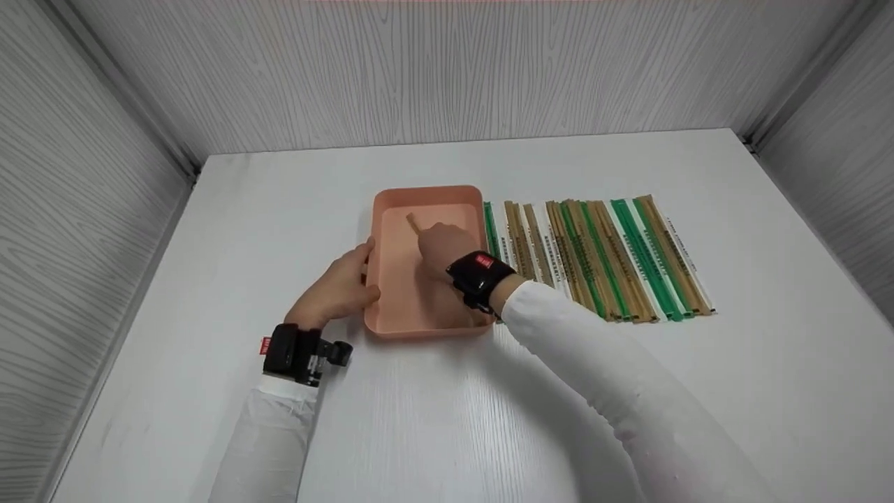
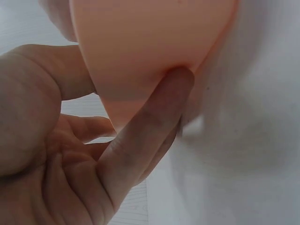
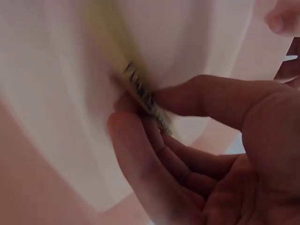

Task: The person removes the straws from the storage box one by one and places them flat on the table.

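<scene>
My right hand [image 1: 447, 248] is inside the pink tray [image 1: 398, 279], pinching a slim brown wrapped straw [image 1: 413, 222] between thumb and fingers. In the right wrist view, black print shows on the straw [image 3: 140, 89] near the fingertips, and its far part blurs over the tray floor. The lower part of the straw is hidden by the hand in the head view. My left hand [image 1: 339, 286] grips the tray's left side, thumb over the rim. Seen from the left wrist, a finger [image 2: 178, 89] presses on the outer wall low down.
To the right of the tray, a row of green, brown and white wrapped straws [image 1: 576, 258] lies side by side on the white table [image 1: 419, 419]. The row's left end sits close against the tray. A grey wood-grain panel [image 1: 433, 77] stands behind the table.
</scene>
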{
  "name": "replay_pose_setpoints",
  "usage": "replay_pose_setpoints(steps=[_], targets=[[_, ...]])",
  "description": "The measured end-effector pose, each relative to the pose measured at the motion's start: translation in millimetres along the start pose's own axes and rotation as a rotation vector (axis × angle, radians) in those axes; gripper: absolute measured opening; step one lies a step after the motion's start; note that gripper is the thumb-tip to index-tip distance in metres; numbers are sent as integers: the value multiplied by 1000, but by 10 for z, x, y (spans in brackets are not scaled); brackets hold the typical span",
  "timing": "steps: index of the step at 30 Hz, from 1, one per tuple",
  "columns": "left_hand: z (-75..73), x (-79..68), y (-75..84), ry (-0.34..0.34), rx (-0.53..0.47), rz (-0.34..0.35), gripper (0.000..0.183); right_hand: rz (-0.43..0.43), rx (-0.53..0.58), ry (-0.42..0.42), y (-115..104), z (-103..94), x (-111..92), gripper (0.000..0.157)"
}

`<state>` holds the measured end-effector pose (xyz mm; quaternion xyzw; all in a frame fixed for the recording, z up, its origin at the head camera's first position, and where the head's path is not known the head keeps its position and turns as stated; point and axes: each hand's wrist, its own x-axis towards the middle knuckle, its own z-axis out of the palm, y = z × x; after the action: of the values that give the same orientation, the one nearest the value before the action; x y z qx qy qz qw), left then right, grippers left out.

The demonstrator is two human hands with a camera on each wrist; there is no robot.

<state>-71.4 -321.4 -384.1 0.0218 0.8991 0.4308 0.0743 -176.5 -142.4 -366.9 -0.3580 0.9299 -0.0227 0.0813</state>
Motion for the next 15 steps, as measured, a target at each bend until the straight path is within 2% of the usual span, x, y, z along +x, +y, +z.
replay_pose_setpoints(steps=[3,8,11,15], targets=[[-19,14,26,-1,12,2,88,21,11,19,8,9,11,26],[-32,25,34,-9,19,5,89,-3,57,37,55,22,-11,23],[-24,18,24,-16,17,8,88,-18,150,16,70,-14,-80,21],[-23,4,2,-13,2,12,86,-15,340,-5,76,-135,-204,11]])
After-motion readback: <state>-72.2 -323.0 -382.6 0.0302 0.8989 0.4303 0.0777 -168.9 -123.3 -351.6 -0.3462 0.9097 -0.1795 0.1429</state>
